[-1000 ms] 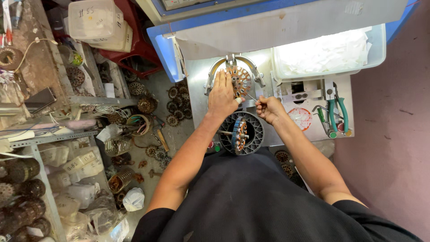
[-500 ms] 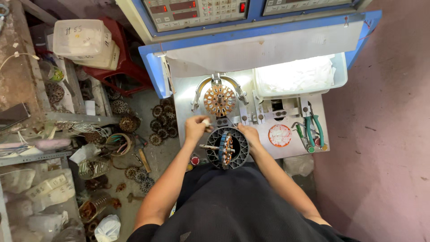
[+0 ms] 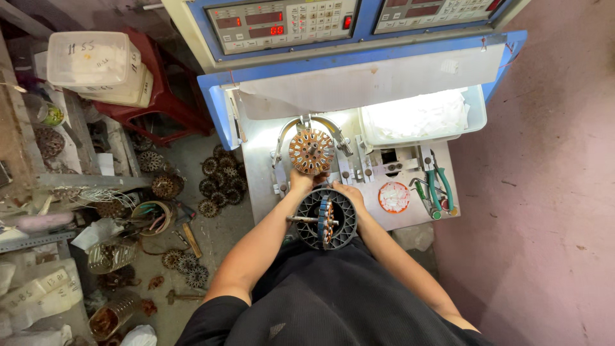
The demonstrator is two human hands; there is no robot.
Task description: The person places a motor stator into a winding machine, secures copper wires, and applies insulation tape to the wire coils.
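At the near edge of the metal bench [image 3: 256, 186] we see a black ribbed wheel [image 3: 327, 221]. Our right hand [image 3: 349, 192] grips its far rim; our left hand [image 3: 301, 181] closes on the copper-wound stator [image 3: 311, 151] mounted just beyond.

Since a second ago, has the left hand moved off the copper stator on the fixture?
Yes. The left hand has dropped from covering the copper stator to its lower edge, toward the black round frame; the stator face now shows in full.
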